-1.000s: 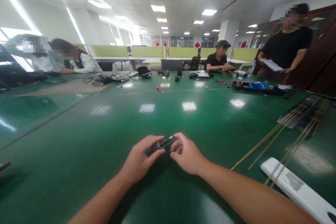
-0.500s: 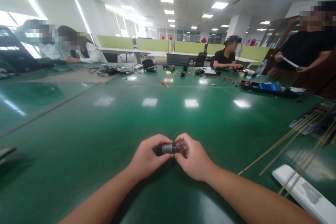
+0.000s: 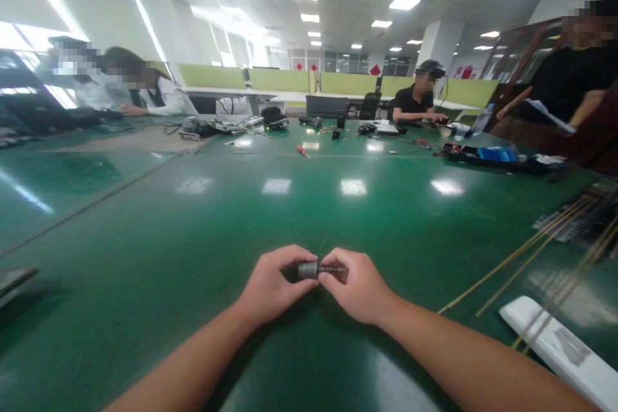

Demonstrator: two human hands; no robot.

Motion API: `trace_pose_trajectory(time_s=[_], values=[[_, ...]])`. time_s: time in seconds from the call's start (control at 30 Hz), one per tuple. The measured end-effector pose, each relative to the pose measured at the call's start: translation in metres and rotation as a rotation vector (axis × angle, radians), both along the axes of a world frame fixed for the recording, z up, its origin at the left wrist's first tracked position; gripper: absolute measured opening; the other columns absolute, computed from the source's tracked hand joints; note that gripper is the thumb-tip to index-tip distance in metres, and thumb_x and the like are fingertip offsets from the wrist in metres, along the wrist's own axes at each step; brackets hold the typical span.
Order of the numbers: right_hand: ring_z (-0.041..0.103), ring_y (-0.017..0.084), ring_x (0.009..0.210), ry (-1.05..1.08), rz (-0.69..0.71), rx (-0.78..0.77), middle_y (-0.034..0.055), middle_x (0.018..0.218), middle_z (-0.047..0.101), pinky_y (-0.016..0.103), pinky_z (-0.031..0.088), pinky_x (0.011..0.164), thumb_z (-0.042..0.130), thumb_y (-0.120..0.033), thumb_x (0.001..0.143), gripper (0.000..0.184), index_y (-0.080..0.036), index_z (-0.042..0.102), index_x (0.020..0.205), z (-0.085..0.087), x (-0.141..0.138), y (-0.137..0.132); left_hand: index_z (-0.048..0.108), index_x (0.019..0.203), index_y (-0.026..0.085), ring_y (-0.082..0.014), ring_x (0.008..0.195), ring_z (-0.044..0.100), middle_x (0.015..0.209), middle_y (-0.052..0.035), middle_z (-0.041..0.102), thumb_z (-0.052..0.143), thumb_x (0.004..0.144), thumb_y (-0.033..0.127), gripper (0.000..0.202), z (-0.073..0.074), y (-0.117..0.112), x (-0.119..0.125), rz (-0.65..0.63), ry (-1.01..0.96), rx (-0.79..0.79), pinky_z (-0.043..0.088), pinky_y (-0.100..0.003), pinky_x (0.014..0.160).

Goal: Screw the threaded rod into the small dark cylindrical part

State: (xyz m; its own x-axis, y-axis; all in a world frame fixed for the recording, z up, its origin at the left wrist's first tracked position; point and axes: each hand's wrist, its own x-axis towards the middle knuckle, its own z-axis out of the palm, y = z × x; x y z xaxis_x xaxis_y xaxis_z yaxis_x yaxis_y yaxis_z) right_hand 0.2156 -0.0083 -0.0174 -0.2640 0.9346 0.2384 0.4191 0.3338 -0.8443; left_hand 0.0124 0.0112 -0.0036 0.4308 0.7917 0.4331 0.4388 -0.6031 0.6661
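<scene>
Between both hands is a small grey metal cylinder (image 3: pixel 308 270) with a thin dark shaft (image 3: pixel 333 269) sticking out to the right; it looks like a little motor, but its exact kind is unclear. My left hand (image 3: pixel 273 286) is closed around the cylinder, thumb below and fingers above, hiding its left end. With thumb and fingertips, my right hand (image 3: pixel 360 286) pinches the part where the shaft meets the cylinder. The shaft lies level and runs into the hollow of that palm. Both hands are low over the green tabletop (image 3: pixel 232 225), fingertips almost meeting.
Thin yellowish rods (image 3: pixel 519 254) and a long white object (image 3: pixel 555 347) lie at the right. A red screwdriver (image 3: pixel 303 152) is farther off. A black tray (image 3: pixel 497 158) holds blue things at the back right. Several people are around the table; a dark flat object (image 3: pixel 14 280) juts in at left.
My right thumb and fingers have shifted slightly along the part towards the cylinder, and more of the shaft shows. The left hand keeps its grip. The standing person's papers moved right.
</scene>
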Motion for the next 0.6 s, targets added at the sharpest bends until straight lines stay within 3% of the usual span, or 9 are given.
trace_pose_trajectory(time_s=[0.6], values=[[0.062, 0.016, 0.072, -0.032, -0.001, 0.029, 0.0008, 0.08, 0.07, 0.025, 0.044, 0.066, 0.064, -0.025, 0.084, 0.007, -0.02, 0.068, 0.088, 0.0062, 0.0027, -0.0004, 0.074, 0.096, 0.023, -0.0188, 0.086, 0.071, 0.094, -0.0024, 0.075, 0.079, 0.075, 0.028, 0.022, 0.0005, -0.0007, -0.0004, 0.053, -0.003, 0.02, 0.054, -0.029, 0.081]])
